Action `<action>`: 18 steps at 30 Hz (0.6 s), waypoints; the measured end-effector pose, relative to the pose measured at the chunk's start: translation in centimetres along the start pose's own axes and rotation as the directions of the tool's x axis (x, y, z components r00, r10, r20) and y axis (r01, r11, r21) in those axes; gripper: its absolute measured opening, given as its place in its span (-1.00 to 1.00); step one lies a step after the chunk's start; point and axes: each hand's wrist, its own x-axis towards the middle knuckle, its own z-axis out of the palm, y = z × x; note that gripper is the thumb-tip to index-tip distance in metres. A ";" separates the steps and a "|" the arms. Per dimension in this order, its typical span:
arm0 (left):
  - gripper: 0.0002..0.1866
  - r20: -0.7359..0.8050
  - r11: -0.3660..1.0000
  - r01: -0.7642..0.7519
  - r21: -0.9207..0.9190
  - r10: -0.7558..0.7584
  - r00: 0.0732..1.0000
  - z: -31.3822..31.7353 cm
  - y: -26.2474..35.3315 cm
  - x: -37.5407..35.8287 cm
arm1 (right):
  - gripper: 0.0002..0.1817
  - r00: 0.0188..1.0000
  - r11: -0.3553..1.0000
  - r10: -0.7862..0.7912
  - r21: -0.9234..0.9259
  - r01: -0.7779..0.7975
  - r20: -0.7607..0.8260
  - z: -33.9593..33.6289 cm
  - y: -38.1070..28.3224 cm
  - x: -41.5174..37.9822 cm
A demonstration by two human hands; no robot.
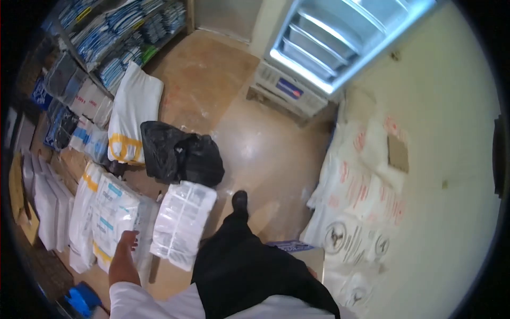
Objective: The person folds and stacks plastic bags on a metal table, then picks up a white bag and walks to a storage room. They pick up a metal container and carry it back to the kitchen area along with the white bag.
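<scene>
My left hand (128, 241) is low on the left, over the near side of a plastic-wrapped white pack with blue print (114, 204). Its fingers are slightly bent and apart, with nothing seen in them. Just right of that pack lies a white bundle in clear wrap (183, 223), tied with pale straps. Beyond the bundle sits a bulging black plastic bag (183, 154). A white sack with yellow marks (135, 106) leans behind the black bag. My right hand is out of view.
Shelves with stacked blue-and-white packets (114, 32) line the far left. A lit glass-front fridge (334, 40) stands on a base at the back. White printed sacks (361, 196) lie along the right wall, with a carton (313, 258) near my leg. My shoe (240, 202) is on the brown floor.
</scene>
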 end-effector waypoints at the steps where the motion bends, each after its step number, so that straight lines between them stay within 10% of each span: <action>1: -0.61 0.046 0.999 -0.024 0.027 0.023 0.999 1.2 1.5 -0.5 | -0.83 0.999 0.999 -0.031 -0.035 0.031 0.012 -2.7 -0.9 4.1; 2: -0.68 0.000 0.991 -0.123 -0.050 0.123 0.992 3.4 4.1 -0.4 | -0.85 0.997 0.994 0.048 0.091 -0.053 0.053 -5.1 -1.7 8.1; 3: -0.66 0.083 0.783 -0.556 0.281 0.557 0.826 5.9 3.6 7.7 | -0.86 0.987 0.964 0.123 0.224 -0.143 0.100 -6.6 -2.9 12.4; 5: -0.48 0.305 0.322 -0.765 0.558 0.777 0.550 8.4 15.7 2.1 | -0.85 0.930 0.803 0.287 0.471 -0.365 0.231 -8.3 -5.7 18.2; 6: -0.45 0.219 0.543 -0.721 0.431 0.713 0.667 9.5 21.9 -2.9 | -0.84 0.882 0.674 0.354 0.569 -0.471 0.310 -8.9 -6.6 20.1; 10: -0.40 0.263 0.528 -0.836 0.150 0.794 0.548 11.5 39.2 -11.0 | -0.90 0.675 0.234 0.565 0.692 -0.683 0.475 -12.0 -12.8 33.3; 14: -0.38 0.255 0.439 -0.873 0.213 0.837 0.483 8.6 48.3 -12.7 | -0.88 0.719 0.575 0.568 0.433 -0.694 0.400 -15.8 -18.6 47.7; 18: -0.46 -0.051 0.711 -0.700 0.072 0.703 0.709 3.6 47.2 -8.6 | -0.78 0.804 0.838 0.424 0.157 -0.523 0.416 -14.7 -24.7 58.7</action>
